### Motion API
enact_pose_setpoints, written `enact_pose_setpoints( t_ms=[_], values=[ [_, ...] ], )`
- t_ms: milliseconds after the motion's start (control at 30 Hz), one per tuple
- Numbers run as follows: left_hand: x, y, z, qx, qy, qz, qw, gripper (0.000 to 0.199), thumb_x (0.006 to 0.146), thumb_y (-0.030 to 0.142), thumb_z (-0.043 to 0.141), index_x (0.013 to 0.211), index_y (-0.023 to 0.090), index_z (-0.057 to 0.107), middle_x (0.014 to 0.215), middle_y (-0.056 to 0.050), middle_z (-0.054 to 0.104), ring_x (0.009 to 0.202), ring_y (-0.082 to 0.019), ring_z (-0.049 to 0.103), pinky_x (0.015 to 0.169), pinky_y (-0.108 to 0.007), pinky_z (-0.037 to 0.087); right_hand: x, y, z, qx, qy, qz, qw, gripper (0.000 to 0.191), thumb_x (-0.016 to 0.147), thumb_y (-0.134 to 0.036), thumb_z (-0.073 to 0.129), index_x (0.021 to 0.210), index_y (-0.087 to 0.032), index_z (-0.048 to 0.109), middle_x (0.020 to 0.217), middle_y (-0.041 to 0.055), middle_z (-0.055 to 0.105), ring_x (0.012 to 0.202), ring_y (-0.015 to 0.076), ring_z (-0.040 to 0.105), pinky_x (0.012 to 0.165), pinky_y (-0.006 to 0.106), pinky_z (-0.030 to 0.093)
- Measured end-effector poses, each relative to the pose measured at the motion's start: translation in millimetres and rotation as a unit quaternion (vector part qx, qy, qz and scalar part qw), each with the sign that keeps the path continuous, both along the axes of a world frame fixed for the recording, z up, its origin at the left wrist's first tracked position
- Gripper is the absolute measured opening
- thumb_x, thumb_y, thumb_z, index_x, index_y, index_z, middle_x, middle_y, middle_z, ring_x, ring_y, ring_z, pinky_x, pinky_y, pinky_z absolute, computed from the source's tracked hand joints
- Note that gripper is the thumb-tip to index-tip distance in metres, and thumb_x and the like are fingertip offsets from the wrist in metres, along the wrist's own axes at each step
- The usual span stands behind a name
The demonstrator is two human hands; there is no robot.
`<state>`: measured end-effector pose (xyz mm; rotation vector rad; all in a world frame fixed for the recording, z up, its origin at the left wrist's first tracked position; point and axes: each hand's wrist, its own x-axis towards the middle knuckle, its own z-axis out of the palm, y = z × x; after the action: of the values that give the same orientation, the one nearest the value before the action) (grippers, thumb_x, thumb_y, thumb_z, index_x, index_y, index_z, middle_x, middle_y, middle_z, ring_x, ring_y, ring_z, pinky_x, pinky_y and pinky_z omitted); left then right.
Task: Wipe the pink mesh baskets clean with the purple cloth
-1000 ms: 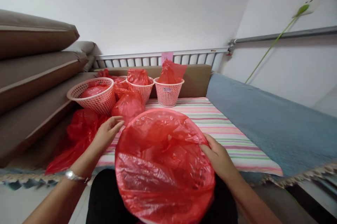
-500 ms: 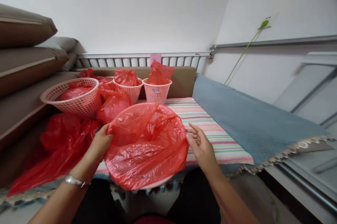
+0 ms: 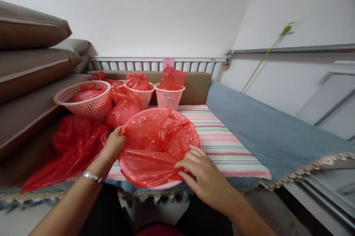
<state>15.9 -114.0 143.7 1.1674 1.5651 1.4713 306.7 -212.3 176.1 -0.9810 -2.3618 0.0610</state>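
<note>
- At the front edge of the sofa (image 3: 266, 125), the left hand (image 3: 115, 144) gripped a pink basket (image 3: 167, 185) by its rim.
- The right hand (image 3: 198, 169) touched its red bag (image 3: 151, 151), grip unclear.

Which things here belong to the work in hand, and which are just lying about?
In the work:
near basket, its rim held by the left hand
red liner bag, with the right hand at it
probably the other pink baskets, also with red bags

Just around it:
stacked cushions
pink paper
green cord
</note>
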Motion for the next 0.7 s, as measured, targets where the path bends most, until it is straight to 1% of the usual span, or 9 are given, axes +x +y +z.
enact_pose_setpoints(
  t_ms=[67, 200, 300, 400, 500, 567, 633, 700],
  values=[
    [-1, 2, -1.5, 0.000, -0.001, -0.015, 1.000, 0.056, 0.055, -0.002, 0.044, 0.106, 0.014, 0.061, 0.074, -0.001, 0.068, 0.058, -0.014, 0.062, 0.056, -0.022, 0.050, 3, -5, -2.3, 0.026, 0.003, 0.007, 1.000, 0.016, 0.084, -0.012, 0.049, 0.082, -0.022, 0.061, 0.076, 0.0005, 0.057, 0.078, 0.0158, 0.053, 0.097, 0.046, 0.037],
    [-4, 5, -5.1, -0.010, -0.017, -0.019, 1.000, 0.054, 0.056, -0.001, 0.046, 0.106, 0.014, 0.060, 0.073, -0.001, 0.067, 0.056, -0.014, 0.062, 0.055, -0.023, 0.050, 6, -20, -11.2, 0.094, 0.026, 0.029, 0.995, 0.022, 0.082, -0.006, 0.044, 0.083, -0.021, 0.059, 0.075, 0.0012, 0.057, 0.076, 0.0157, 0.053, 0.098, 0.046, 0.036],
    [-3, 6, -4.9, -0.011, -0.025, -0.014, 1.000, 0.055, 0.056, -0.002, 0.044, 0.106, 0.015, 0.060, 0.072, -0.001, 0.066, 0.056, -0.014, 0.062, 0.054, -0.023, 0.050, 5, -27, -29.2, 0.124, 0.036, 0.036, 0.991, 0.023, 0.081, -0.004, 0.044, 0.083, -0.021, 0.059, 0.070, -0.0002, 0.056, 0.071, 0.0146, 0.051, 0.098, 0.044, 0.038],
    [-2, 4, -4.0, -0.007, -0.029, -0.014, 0.999, 0.056, 0.056, -0.002, 0.043, 0.107, 0.015, 0.060, 0.071, 0.000, 0.065, 0.055, -0.014, 0.061, 0.053, -0.024, 0.050, 1, -29, -51.3, 0.148, 0.049, 0.018, 0.988, 0.024, 0.081, -0.004, 0.043, 0.082, -0.022, 0.058, 0.065, -0.0022, 0.054, 0.066, 0.0130, 0.050, 0.099, 0.044, 0.038],
    [-1, 2, -3.5, -0.006, -0.033, -0.016, 0.999, 0.055, 0.057, -0.002, 0.045, 0.107, 0.015, 0.059, 0.070, 0.000, 0.065, 0.053, -0.014, 0.061, 0.053, -0.024, 0.050, -3, -31, -69.2, 0.167, 0.066, -0.008, 0.984, 0.023, 0.082, -0.003, 0.044, 0.084, -0.022, 0.058, 0.068, -0.0027, 0.057, 0.068, 0.0124, 0.052, 0.103, 0.047, 0.033],
    [-1, 1, -2.9, -0.014, -0.034, -0.018, 0.999, 0.054, 0.058, -0.001, 0.046, 0.108, 0.014, 0.059, 0.070, 0.000, 0.066, 0.053, -0.014, 0.061, 0.052, -0.024, 0.050, -5, -33, -79.4, 0.174, 0.074, -0.010, 0.982, 0.024, 0.081, -0.003, 0.045, 0.084, -0.022, 0.058, 0.071, -0.0027, 0.059, 0.072, 0.0127, 0.054, 0.105, 0.047, 0.030],
    [-1, 0, -2.4, -0.018, -0.031, -0.022, 0.999, 0.054, 0.058, 0.000, 0.046, 0.108, 0.015, 0.059, 0.072, -0.001, 0.067, 0.056, -0.015, 0.063, 0.053, -0.024, 0.050, -8, -35, -89.9, 0.174, 0.082, -0.013, 0.981, 0.024, 0.081, -0.003, 0.046, 0.085, -0.023, 0.059, 0.074, -0.0024, 0.061, 0.075, 0.0134, 0.055, 0.104, 0.046, 0.032],
    [0, 0, -2.7, -0.014, -0.021, -0.020, 0.999, 0.055, 0.057, 0.000, 0.045, 0.108, 0.016, 0.060, 0.075, -0.001, 0.068, 0.061, -0.016, 0.064, 0.056, -0.024, 0.051, -14, -34, -101.4, 0.166, 0.095, -0.028, 0.981, 0.025, 0.080, -0.003, 0.047, 0.085, -0.023, 0.060, 0.077, -0.0012, 0.063, 0.078, 0.0148, 0.056, 0.099, 0.045, 0.038]
  ],
)
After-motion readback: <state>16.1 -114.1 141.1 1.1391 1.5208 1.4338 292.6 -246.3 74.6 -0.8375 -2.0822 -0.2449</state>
